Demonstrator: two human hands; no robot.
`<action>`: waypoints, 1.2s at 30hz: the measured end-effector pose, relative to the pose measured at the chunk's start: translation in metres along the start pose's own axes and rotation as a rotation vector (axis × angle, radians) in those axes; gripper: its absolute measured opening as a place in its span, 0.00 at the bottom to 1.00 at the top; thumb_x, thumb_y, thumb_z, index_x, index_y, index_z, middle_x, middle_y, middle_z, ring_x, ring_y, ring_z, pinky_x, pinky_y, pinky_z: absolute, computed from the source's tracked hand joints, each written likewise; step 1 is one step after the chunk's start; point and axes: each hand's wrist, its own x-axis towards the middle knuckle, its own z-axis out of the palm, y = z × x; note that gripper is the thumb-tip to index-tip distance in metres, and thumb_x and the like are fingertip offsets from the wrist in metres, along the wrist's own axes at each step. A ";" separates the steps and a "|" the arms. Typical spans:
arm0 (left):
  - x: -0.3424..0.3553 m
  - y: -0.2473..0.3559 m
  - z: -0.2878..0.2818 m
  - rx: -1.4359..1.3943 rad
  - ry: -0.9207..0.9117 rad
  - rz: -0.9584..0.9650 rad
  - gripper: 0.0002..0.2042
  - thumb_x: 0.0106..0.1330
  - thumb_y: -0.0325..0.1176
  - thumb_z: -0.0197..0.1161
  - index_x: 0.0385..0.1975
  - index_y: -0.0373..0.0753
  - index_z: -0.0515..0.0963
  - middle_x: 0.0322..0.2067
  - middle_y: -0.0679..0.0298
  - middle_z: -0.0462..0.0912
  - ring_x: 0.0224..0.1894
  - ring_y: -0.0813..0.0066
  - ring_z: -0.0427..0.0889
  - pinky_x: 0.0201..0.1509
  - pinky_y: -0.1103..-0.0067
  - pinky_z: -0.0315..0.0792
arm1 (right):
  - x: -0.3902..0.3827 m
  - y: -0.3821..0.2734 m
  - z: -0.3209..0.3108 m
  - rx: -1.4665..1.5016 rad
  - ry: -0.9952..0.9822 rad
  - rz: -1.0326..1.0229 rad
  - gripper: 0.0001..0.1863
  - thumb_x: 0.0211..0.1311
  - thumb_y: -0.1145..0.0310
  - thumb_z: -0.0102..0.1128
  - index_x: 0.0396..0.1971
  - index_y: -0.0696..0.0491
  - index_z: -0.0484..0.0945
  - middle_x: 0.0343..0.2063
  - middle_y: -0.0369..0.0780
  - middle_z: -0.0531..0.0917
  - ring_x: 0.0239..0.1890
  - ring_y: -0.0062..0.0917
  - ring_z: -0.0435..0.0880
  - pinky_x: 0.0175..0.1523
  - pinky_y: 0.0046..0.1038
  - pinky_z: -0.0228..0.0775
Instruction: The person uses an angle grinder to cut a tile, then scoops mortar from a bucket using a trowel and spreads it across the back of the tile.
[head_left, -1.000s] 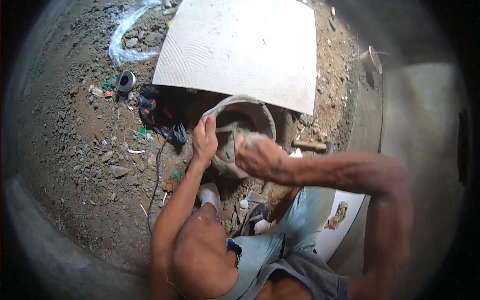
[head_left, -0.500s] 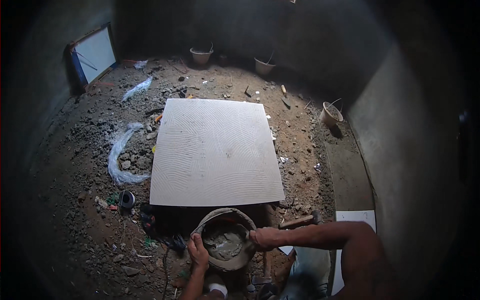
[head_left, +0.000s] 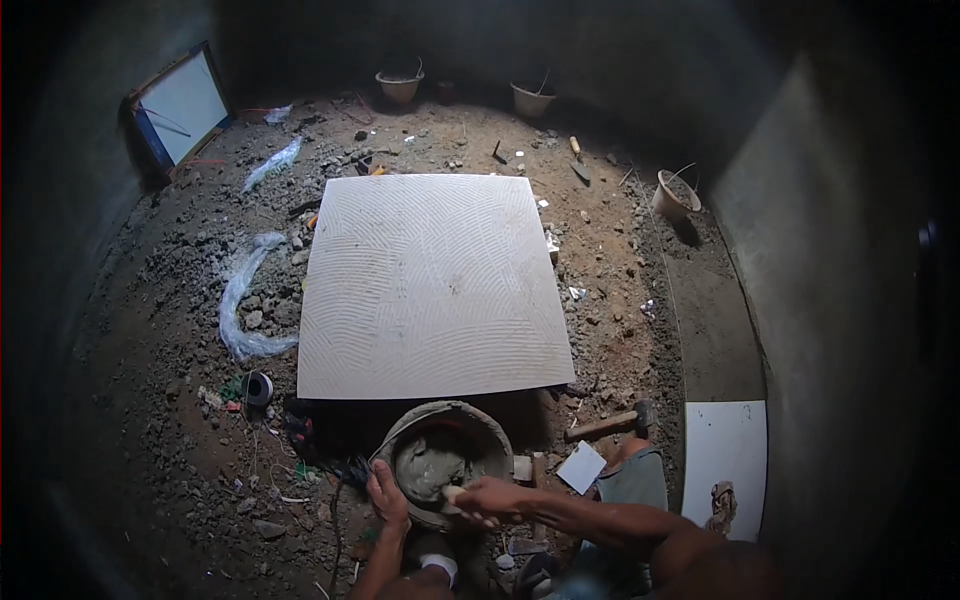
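A mortar-caked bucket (head_left: 495,435) sits just below a large pale square tile (head_left: 430,285) whose top face has curved ridges. Wet grey mortar (head_left: 428,465) half fills it, as far as I can see. My left hand (head_left: 385,492) is closed on the bucket's near left rim. My right hand (head_left: 488,500) grips a pale tool handle (head_left: 455,495) at the bucket's near right side; the tool's working end is hidden in or behind the mortar. Both forearms come in from the lower edge, with my bent legs beneath.
A hammer (head_left: 600,425), a small white square (head_left: 580,467) and a long white tile (head_left: 725,450) lie right. A trowel (head_left: 580,168) lies farther back. Buckets (head_left: 676,195) line the walls; a framed panel (head_left: 183,107) leans back left. Plastic wrap (head_left: 240,310) lies on rubble.
My view has swung up to take in more of the room. My right hand has moved from the bucket's right rim down and left toward its near side, still turning the tool.
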 end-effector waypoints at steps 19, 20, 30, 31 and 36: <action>0.000 0.016 0.004 -0.009 -0.010 0.068 0.23 0.77 0.46 0.45 0.32 0.28 0.73 0.26 0.52 0.74 0.30 0.63 0.69 0.39 0.69 0.66 | -0.032 -0.027 -0.020 -0.427 0.258 0.031 0.15 0.67 0.60 0.57 0.35 0.59 0.78 0.27 0.39 0.83 0.23 0.24 0.82 0.25 0.26 0.74; 0.001 0.013 0.005 0.008 0.020 0.052 0.23 0.77 0.46 0.45 0.32 0.28 0.73 0.26 0.52 0.74 0.30 0.63 0.69 0.39 0.69 0.66 | -0.017 -0.023 -0.006 -0.908 0.409 -0.071 0.14 0.66 0.62 0.54 0.35 0.60 0.77 0.28 0.43 0.83 0.26 0.29 0.84 0.26 0.30 0.76; -0.002 -0.006 0.003 -0.057 0.210 -0.136 0.23 0.76 0.46 0.48 0.41 0.26 0.75 0.38 0.49 0.81 0.41 0.62 0.76 0.48 0.68 0.68 | -0.085 -0.044 -0.005 -1.704 0.499 -0.373 0.13 0.64 0.69 0.46 0.42 0.62 0.69 0.24 0.51 0.81 0.27 0.47 0.84 0.28 0.46 0.76; -0.003 -0.005 0.005 -0.084 0.234 -0.105 0.23 0.76 0.46 0.48 0.42 0.25 0.75 0.39 0.49 0.81 0.42 0.63 0.75 0.49 0.69 0.68 | -0.082 -0.048 -0.009 -1.627 0.514 -0.328 0.12 0.64 0.69 0.46 0.40 0.62 0.69 0.23 0.52 0.81 0.27 0.49 0.84 0.28 0.47 0.76; 0.002 0.003 0.004 -0.018 0.217 -0.078 0.24 0.76 0.47 0.48 0.42 0.25 0.75 0.37 0.50 0.80 0.40 0.63 0.74 0.49 0.70 0.68 | -0.034 -0.028 0.019 -1.263 0.556 -0.093 0.23 0.70 0.59 0.40 0.52 0.64 0.67 0.24 0.55 0.81 0.30 0.50 0.84 0.32 0.49 0.76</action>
